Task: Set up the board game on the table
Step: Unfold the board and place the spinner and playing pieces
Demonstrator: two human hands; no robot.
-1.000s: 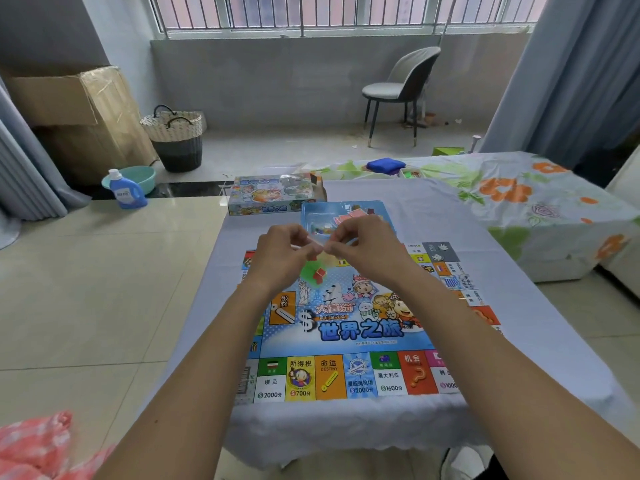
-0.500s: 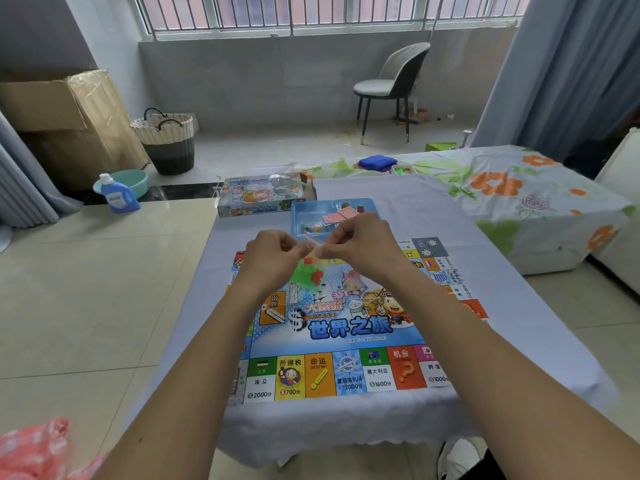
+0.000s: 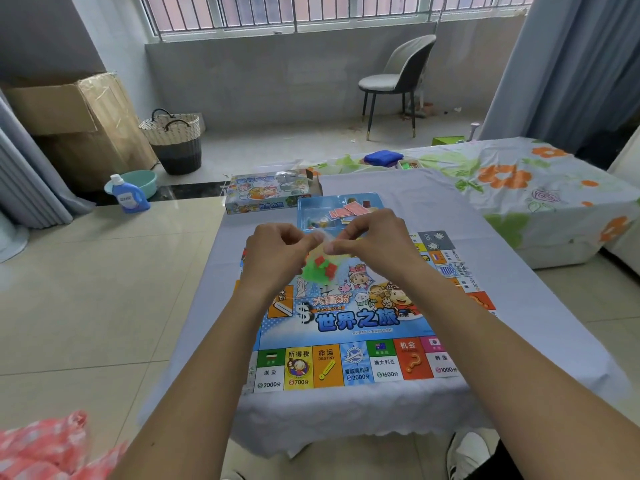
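Observation:
A colourful game board (image 3: 349, 327) lies open on the table's pale cloth (image 3: 519, 327). Above its far half, my left hand (image 3: 277, 258) and my right hand (image 3: 374, 240) both pinch the top of a small clear bag (image 3: 320, 268) holding green and red plastic pieces. The bag hangs between my fingertips. Behind my hands sits a blue plastic tray (image 3: 304, 209) with red cards and small pieces in it. The game box (image 3: 266, 195) lies at the table's far left corner.
A second table with a flowered cloth (image 3: 536, 188) stands at the right, bearing a blue cloth (image 3: 382, 157). On the floor at the left are a detergent bottle (image 3: 126, 195), a basin, a woven basket (image 3: 175, 142) and a cardboard box. A chair (image 3: 398, 81) stands by the window.
My hands stay together pinching the bag's top over the board. The view has shifted slightly; the bag's pieces hang a little lower between my fingers.

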